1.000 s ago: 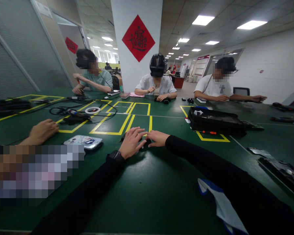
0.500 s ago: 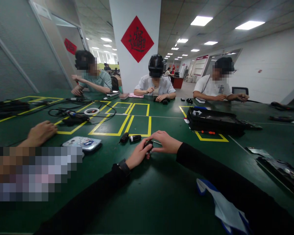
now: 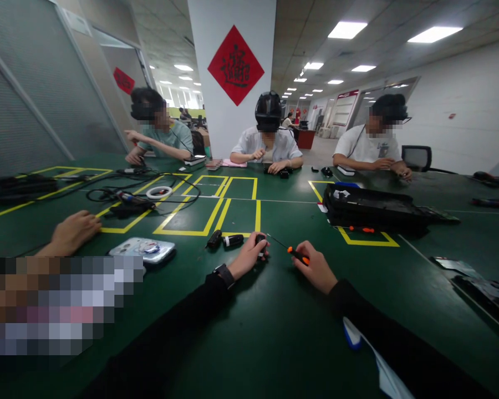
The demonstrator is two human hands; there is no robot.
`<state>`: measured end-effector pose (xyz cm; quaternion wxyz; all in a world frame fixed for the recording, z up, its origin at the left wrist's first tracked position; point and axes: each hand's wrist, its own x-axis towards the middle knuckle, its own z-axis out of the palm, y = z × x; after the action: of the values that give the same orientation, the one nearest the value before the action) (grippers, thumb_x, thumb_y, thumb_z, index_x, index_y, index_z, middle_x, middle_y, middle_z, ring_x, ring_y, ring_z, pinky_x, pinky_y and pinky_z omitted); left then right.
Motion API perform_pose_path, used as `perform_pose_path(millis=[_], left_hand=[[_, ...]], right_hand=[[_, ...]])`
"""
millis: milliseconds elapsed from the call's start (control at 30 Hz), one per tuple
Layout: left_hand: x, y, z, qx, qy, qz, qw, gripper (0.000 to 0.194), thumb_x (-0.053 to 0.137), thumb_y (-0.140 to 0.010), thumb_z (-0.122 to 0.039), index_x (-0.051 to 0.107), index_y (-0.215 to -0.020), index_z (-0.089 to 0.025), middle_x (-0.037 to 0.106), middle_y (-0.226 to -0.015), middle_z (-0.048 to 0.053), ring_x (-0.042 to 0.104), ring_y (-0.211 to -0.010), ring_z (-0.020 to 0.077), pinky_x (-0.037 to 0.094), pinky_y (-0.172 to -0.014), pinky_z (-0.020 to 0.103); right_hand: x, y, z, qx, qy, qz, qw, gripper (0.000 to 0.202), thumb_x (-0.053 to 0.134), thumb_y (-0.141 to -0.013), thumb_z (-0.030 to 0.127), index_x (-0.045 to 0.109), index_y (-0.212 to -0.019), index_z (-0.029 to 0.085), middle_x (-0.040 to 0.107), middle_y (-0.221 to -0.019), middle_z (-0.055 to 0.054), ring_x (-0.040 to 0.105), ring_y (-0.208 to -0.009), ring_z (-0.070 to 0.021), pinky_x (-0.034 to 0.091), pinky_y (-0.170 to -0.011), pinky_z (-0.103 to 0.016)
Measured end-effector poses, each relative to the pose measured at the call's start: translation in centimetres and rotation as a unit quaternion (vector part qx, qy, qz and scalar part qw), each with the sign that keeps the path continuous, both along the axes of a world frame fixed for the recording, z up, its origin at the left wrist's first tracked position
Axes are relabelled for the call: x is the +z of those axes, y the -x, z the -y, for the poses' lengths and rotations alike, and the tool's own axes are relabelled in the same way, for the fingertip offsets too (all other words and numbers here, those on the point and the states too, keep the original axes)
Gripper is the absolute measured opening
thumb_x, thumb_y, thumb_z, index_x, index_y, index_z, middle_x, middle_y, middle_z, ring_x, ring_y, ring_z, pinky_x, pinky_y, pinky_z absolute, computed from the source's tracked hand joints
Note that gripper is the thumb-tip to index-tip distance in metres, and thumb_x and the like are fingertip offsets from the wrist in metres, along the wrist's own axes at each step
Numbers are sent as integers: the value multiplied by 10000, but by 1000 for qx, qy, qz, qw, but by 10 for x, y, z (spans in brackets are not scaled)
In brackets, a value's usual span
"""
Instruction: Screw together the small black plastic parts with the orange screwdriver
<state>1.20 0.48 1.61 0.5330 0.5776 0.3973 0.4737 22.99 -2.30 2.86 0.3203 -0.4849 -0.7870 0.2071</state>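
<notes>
My left hand [image 3: 248, 259] is closed around a small black part [image 3: 261, 247], whose exact kind I cannot make out. In my right hand [image 3: 316, 268] is a screwdriver [image 3: 298, 255] with an orange and black handle. Its thin shaft points left, and the tip lies close to the black part; whether they touch I cannot tell. Just beyond my left hand, two small black cylindrical pieces [image 3: 233, 240] lie on the green table, one with a white band.
A co-worker's hand [image 3: 75, 230] rests at the left by a phone [image 3: 143, 250]. Black casings [image 3: 374, 208] and an orange tool [image 3: 361, 229] lie to the right. A blue-and-white cloth-like item [image 3: 382, 360] is under my right forearm. Cables [image 3: 128, 202] lie at left; three people sit opposite.
My right hand has drawn back to the right from my left hand, and the screwdriver is now plainly visible. The left hand keeps its hold on the black part. The view has shifted slightly.
</notes>
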Motion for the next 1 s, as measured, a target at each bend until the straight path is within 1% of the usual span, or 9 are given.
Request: perform_pose_path(millis=[67,133,233,433,633,767,900,1000], left_hand=[[1,-1,-1,-10,-3,-5,1000,328,437,-833,-345,406,-1123,-196,545,-965,53,564,-703,101,452,-559,212],[2,-1,0,-14,1,3,1000,370,425,-837,-336,375,-1182,-212,539,-996,55,561,-722,102,458,-592,224],[2,0,3,-8,9,20,1000,371,420,-829,-301,388,-1188,-212,539,-1000,56,558,-748,108,461,-637,242],[1,0,3,-12,14,20,1000,355,418,-803,-238,430,-1157,-219,544,-998,48,557,-769,113,450,-699,269],[5,-4,7,-8,-7,-33,999,359,443,-790,-227,430,-1149,-223,543,-990,36,544,-817,122,429,-763,281],[11,-5,11,-5,-21,-71,997,346,469,-797,-274,438,-1137,-219,545,-994,40,536,-839,138,422,-779,292],[16,-5,13,-5,-21,-63,998,323,450,-822,-349,442,-1115,-212,540,-989,40,539,-832,141,425,-759,287],[17,-4,14,3,-14,-62,998,328,449,-823,-388,444,-1098,-209,547,-973,39,542,-814,142,428,-738,282]], right_hand=[[3,1,1,31,19,-15,999,194,488,-833,303,501,-978,175,611,-850,-30,573,-755,-147,422,-688,-257],[5,0,3,55,25,-5,998,209,443,-862,324,542,-967,173,615,-847,-33,569,-757,-147,411,-688,-256],[6,-3,2,72,24,-4,997,284,362,-900,323,597,-900,164,615,-809,-34,562,-742,-143,398,-678,-249],[3,-5,-2,65,21,-30,997,228,460,-854,316,627,-880,162,630,-838,-38,569,-773,-151,406,-706,-256],[4,-4,3,63,30,-58,996,221,495,-837,334,622,-915,171,636,-848,-31,582,-762,-143,422,-694,-246],[5,-3,5,52,43,-70,995,229,505,-829,344,612,-922,165,637,-821,-31,587,-727,-141,437,-666,-244],[7,-4,7,41,52,-65,996,213,536,-806,332,611,-921,169,641,-842,-38,591,-738,-153,455,-688,-268],[9,-4,8,39,59,-64,995,207,540,-802,324,610,-922,171,640,-869,-46,593,-767,-164,464,-715,-290]])
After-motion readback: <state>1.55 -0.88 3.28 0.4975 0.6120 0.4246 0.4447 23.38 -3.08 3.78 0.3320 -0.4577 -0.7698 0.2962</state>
